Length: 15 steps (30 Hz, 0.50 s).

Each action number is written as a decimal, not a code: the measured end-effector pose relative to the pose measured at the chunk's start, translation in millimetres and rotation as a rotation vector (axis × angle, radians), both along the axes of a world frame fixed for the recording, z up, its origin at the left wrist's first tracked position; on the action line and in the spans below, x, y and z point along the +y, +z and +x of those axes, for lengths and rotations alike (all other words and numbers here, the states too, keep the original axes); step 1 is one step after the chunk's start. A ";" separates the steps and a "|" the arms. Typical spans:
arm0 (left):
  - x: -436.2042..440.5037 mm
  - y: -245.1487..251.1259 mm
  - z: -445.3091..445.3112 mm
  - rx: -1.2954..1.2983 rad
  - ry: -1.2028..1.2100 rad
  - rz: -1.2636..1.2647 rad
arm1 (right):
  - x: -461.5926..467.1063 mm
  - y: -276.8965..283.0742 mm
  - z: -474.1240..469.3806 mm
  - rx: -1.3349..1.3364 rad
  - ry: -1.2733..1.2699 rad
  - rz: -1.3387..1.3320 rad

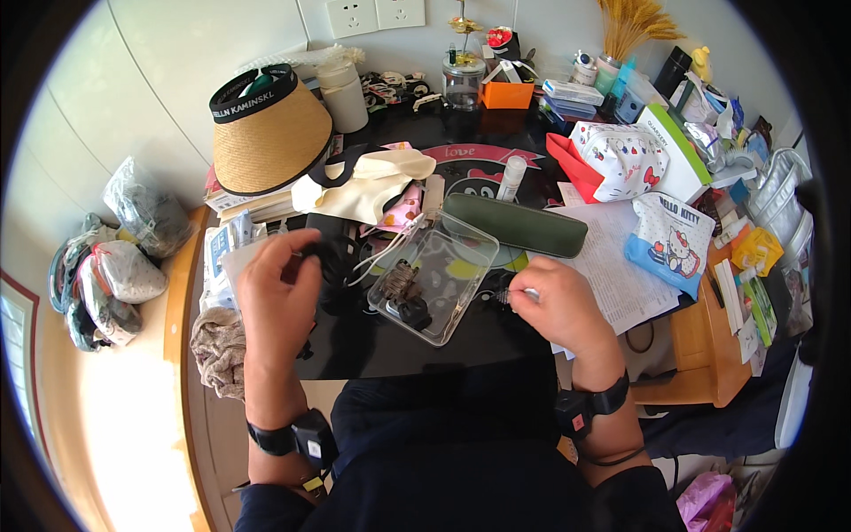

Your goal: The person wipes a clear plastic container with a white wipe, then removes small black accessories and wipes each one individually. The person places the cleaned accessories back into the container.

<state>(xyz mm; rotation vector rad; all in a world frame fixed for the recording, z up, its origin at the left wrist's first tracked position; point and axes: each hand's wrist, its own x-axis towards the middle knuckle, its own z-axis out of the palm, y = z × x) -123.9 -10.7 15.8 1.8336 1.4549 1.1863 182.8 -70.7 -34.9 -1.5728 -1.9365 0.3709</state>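
My left hand (276, 292) is at the left of the black table, its thumb and fingers curled around the edge of a dark bundle (332, 263) whose kind is unclear. My right hand (557, 302) pinches a small shiny object (532, 293), partly hidden by the fingers. Between the hands stands a clear plastic box (459, 292), tilted in view, with a brown hair claw clip (400, 280) and a black item (415, 312) inside. A white cable (385, 256) runs beside its left wall. Behind the box lies a dark green zipped case (515, 225).
A straw visor (272, 143) and cream cloth bag (372, 183) are at back left. Printed papers (615, 266), a Hello Kitty pouch (671, 243) and a white-and-red pouch (618, 163) lie right. A glue stick (512, 178) stands behind the green case; a knitted cloth (219, 352) lies left.
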 end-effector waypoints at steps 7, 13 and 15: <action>-39.5 -2.1 66.0 0.200 -0.637 0.354 | -3.6 2.2 8.2 0.286 -0.026 -0.107; -24.3 -19.0 136.8 0.810 -0.737 0.448 | -18.1 3.6 39.0 0.927 -0.098 -0.210; -18.8 -26.1 150.9 0.928 -0.711 0.461 | -23.3 -0.2 46.0 1.070 -0.087 -0.246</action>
